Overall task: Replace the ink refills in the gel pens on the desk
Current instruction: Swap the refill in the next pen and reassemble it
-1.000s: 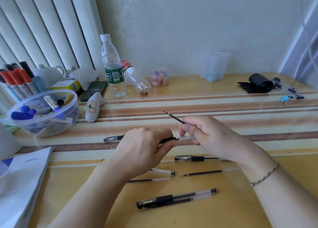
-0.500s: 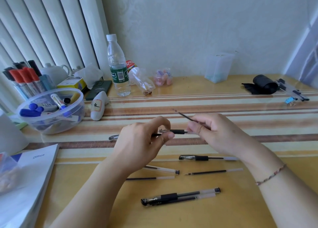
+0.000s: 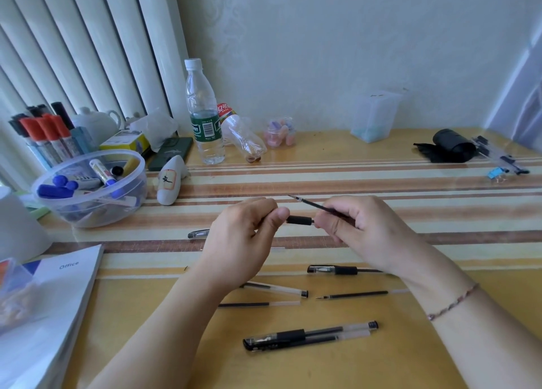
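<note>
Your hands meet over the striped wooden desk (image 3: 381,183), hiding most of the pen.

Your left hand (image 3: 243,242) pinches the black-gripped gel pen section (image 3: 299,220); your right hand (image 3: 360,230) meets its other end and grips the thin black ink refill (image 3: 316,206). The barrel is hidden. Against half a second ago, more grip shows, and the refill points higher.

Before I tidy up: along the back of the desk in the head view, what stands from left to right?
Teapot → water bottle → jar of erasers → clear box → black roll
</note>
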`<act>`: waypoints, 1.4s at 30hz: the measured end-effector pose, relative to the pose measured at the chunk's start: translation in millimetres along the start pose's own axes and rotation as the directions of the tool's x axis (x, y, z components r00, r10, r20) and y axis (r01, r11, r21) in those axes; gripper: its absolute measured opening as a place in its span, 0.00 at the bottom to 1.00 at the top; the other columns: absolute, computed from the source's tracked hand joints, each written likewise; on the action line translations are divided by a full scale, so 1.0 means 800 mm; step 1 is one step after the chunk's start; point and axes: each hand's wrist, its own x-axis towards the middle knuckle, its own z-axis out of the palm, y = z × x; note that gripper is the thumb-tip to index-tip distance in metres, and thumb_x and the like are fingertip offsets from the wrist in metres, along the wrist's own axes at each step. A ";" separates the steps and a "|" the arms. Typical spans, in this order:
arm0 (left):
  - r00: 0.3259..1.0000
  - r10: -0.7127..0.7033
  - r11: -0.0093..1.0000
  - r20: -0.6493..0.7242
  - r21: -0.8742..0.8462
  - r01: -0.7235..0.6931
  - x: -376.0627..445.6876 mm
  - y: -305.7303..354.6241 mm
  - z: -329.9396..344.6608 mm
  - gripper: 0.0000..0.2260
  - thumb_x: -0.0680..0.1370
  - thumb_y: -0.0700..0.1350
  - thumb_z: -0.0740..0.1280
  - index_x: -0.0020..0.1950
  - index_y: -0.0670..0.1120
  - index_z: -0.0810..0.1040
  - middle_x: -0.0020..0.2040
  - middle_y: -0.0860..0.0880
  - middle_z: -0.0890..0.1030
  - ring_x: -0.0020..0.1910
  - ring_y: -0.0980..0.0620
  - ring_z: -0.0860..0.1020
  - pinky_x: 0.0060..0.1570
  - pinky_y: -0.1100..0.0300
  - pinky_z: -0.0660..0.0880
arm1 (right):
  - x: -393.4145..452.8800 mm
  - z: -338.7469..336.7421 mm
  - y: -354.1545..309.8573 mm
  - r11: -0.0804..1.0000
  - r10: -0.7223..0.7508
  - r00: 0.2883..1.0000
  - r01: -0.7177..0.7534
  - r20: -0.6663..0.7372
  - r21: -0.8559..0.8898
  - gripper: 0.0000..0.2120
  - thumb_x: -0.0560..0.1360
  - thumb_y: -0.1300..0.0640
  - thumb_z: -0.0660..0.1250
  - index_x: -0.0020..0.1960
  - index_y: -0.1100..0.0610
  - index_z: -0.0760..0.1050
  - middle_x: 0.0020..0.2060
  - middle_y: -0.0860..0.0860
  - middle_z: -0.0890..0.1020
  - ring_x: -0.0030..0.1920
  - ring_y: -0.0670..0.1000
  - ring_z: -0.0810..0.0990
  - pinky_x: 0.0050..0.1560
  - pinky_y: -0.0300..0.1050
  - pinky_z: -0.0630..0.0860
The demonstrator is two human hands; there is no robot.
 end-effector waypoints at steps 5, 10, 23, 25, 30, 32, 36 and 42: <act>0.987 -0.153 0.950 0.050 -0.269 0.161 0.002 0.008 0.001 0.26 0.81 0.55 0.57 0.29 0.40 0.61 0.26 0.48 0.60 0.26 0.54 0.58 0.27 0.58 0.57 | 0.000 0.005 -0.004 0.998 0.011 0.999 -0.009 -0.037 0.059 0.07 0.74 0.44 0.66 0.42 0.47 0.77 0.35 0.47 0.80 0.37 0.45 0.78 0.42 0.43 0.76; 0.983 -0.183 0.935 0.033 -0.302 0.184 0.001 0.010 0.002 0.24 0.80 0.53 0.60 0.27 0.43 0.67 0.22 0.55 0.62 0.23 0.57 0.60 0.25 0.66 0.58 | 0.001 0.005 -0.006 0.998 0.062 0.998 -0.062 -0.026 0.018 0.13 0.76 0.45 0.64 0.38 0.50 0.80 0.22 0.41 0.72 0.25 0.43 0.67 0.28 0.34 0.63; 0.940 -0.337 0.847 0.046 -0.420 0.324 0.004 0.002 -0.001 0.16 0.80 0.46 0.65 0.33 0.45 0.79 0.21 0.56 0.63 0.20 0.58 0.60 0.22 0.70 0.60 | -0.001 0.003 -0.006 0.998 0.065 0.995 -0.065 -0.072 -0.001 0.10 0.74 0.43 0.66 0.41 0.47 0.81 0.32 0.47 0.80 0.35 0.48 0.78 0.41 0.53 0.77; 0.939 -0.344 0.862 0.022 -0.390 0.325 0.005 -0.001 -0.004 0.14 0.80 0.44 0.65 0.34 0.42 0.78 0.21 0.56 0.62 0.20 0.58 0.59 0.22 0.70 0.59 | -0.001 -0.003 -0.005 0.995 0.067 0.996 -0.071 -0.063 -0.069 0.10 0.73 0.41 0.65 0.41 0.46 0.80 0.32 0.45 0.80 0.34 0.47 0.77 0.38 0.50 0.76; 0.908 -0.406 0.855 -0.109 -0.397 0.334 0.010 -0.017 -0.019 0.14 0.79 0.44 0.65 0.35 0.40 0.77 0.26 0.46 0.64 0.26 0.50 0.61 0.29 0.59 0.61 | -0.007 -0.047 0.024 0.939 0.250 0.968 -0.234 0.033 -0.252 0.06 0.77 0.45 0.64 0.43 0.44 0.76 0.31 0.47 0.79 0.30 0.49 0.73 0.33 0.44 0.68; 0.884 -0.445 0.833 -0.141 -0.428 0.351 0.012 -0.021 -0.023 0.15 0.79 0.45 0.65 0.35 0.40 0.77 0.28 0.44 0.64 0.27 0.49 0.61 0.30 0.58 0.61 | -0.011 -0.062 0.035 0.950 0.294 0.956 -0.291 0.013 -0.112 0.05 0.77 0.48 0.65 0.43 0.46 0.77 0.35 0.45 0.83 0.33 0.48 0.76 0.37 0.45 0.70; 0.890 -0.439 0.827 -0.126 -0.443 0.345 0.010 -0.017 -0.016 0.14 0.79 0.45 0.66 0.34 0.42 0.77 0.26 0.45 0.64 0.26 0.50 0.61 0.27 0.61 0.61 | -0.006 -0.058 0.030 0.949 0.250 0.965 -0.227 -0.084 0.217 0.04 0.74 0.53 0.69 0.45 0.53 0.80 0.28 0.43 0.78 0.28 0.40 0.72 0.35 0.33 0.69; 0.936 -0.349 0.860 -0.048 -0.413 0.300 0.004 -0.001 0.004 0.14 0.80 0.46 0.65 0.35 0.44 0.78 0.20 0.56 0.62 0.20 0.58 0.59 0.22 0.70 0.59 | 0.001 -0.033 0.018 0.973 0.225 0.971 -0.220 -0.076 0.066 0.21 0.65 0.38 0.70 0.44 0.56 0.83 0.27 0.46 0.63 0.30 0.48 0.64 0.40 0.43 0.64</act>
